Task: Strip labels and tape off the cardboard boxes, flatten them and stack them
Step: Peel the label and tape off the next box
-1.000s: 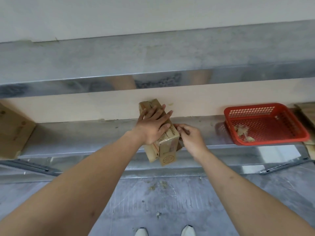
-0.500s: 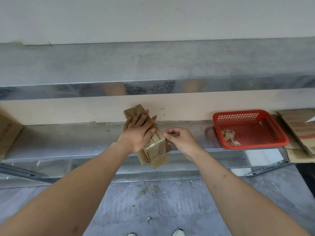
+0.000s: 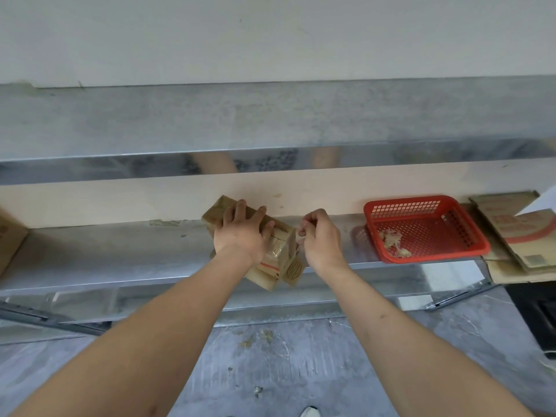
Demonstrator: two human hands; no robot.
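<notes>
A small brown cardboard box lies tilted on the metal shelf, its near end hanging over the front edge. My left hand lies on top of the box with its fingers spread over the far side, holding it down. My right hand sits at the box's right side with fingers curled, pinching a strip of clear tape at the box's edge. Clear tape also shows on the box's top face.
A red plastic basket with scraps of peeled tape stands on the shelf to the right. Flattened cardboard is stacked at the far right. Another cardboard box stands at the far left. Grey floor lies below.
The view has shifted, showing more flattened cardboard at the right. My right hand has pulled a little away from the box's side with the tape. My left hand still holds the box.
</notes>
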